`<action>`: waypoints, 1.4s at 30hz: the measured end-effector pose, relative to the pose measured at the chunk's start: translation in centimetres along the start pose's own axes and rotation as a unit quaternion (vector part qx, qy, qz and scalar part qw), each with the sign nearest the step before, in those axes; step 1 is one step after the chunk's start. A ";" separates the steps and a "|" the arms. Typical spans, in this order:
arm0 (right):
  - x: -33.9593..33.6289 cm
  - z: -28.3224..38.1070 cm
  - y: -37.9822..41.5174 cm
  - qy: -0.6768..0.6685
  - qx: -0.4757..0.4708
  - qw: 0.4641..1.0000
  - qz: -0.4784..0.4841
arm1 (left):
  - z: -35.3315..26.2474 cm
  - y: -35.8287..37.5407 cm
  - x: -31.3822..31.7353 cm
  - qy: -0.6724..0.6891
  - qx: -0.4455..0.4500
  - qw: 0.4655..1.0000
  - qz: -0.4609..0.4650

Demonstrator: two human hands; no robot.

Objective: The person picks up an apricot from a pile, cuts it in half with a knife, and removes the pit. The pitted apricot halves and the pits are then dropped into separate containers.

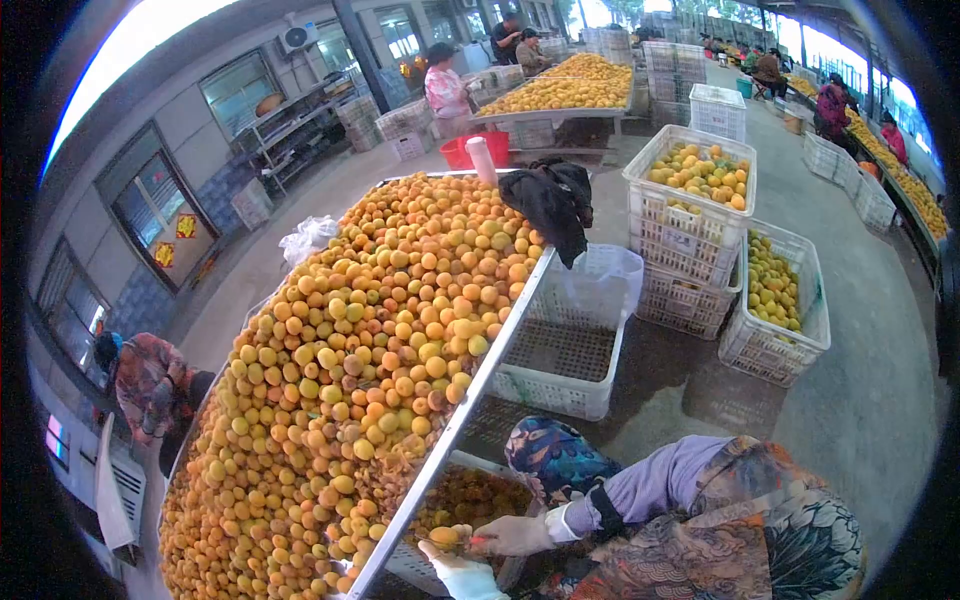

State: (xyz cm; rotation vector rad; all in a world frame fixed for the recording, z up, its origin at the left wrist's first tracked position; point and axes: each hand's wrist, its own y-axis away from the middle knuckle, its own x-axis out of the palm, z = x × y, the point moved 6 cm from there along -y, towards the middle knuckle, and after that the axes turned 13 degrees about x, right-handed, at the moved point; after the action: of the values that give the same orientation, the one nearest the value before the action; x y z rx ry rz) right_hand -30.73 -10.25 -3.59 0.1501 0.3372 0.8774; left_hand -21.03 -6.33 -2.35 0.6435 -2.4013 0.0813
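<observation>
My left hand is at the bottom of the head view, at the table's metal edge. Its fingers are closed around a yellow-orange apricot. Close beside it, my right hand, in a purple sleeve with a dark band, pinches a small red object against the fruit; its kind is too small to tell. Below both hands stands a crate with brownish fruit bits in it. A large heap of apricots covers the sloping table, with some mashed pulp near its edge.
A white plastic crate stands beside the table. Behind it are stacked crates of apricots and another filled crate. A black jacket and a pink bottle lie at the table's far end. A co-worker bends at the left.
</observation>
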 end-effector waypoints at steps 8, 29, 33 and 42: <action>0.0 0.8 0.4 -0.220 0.104 0.957 0.158 | -1.3 0.5 1.1 -0.021 0.039 0.999 -0.004; -4.7 3.2 0.0 -0.204 0.129 0.970 -0.030 | -2.8 1.2 -0.3 -0.339 0.205 0.917 0.041; -2.4 2.1 -1.4 -0.215 0.064 0.974 -0.036 | -3.0 1.9 0.3 -0.389 0.238 0.889 0.044; -1.1 -1.4 -3.0 -0.334 0.163 0.928 0.015 | -0.2 1.2 -1.8 -0.028 0.078 0.996 0.028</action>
State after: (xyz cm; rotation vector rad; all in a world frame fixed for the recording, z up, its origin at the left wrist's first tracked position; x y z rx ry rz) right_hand -29.67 -12.98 -5.44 0.7463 -0.1643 0.7446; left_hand -20.31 -4.47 -3.14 0.6568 -2.4846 0.2804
